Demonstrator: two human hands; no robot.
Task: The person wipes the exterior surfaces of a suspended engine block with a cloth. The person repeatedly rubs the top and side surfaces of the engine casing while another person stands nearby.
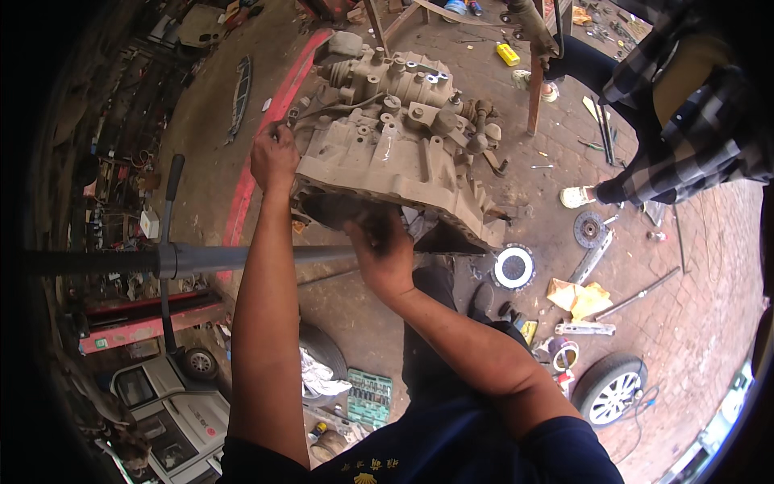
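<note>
A dusty grey-brown gearbox fills the upper middle, its bell housing mouth facing me. My left hand is at the housing's left edge, fingers curled closed beside a small fitting with a cable; what they grip is hidden. My right hand reaches into the dark bell housing opening. Its fingers are bent, darkened and lost in shadow, so any hold there is unclear. A long grey bar runs in from the left, passing behind my left forearm toward my right hand.
Another person in a checked shirt stands at upper right. On the floor to my right lie a clutch disc, a clutch pressure plate and a wheel. A green socket set is below; a white vehicle stands lower left.
</note>
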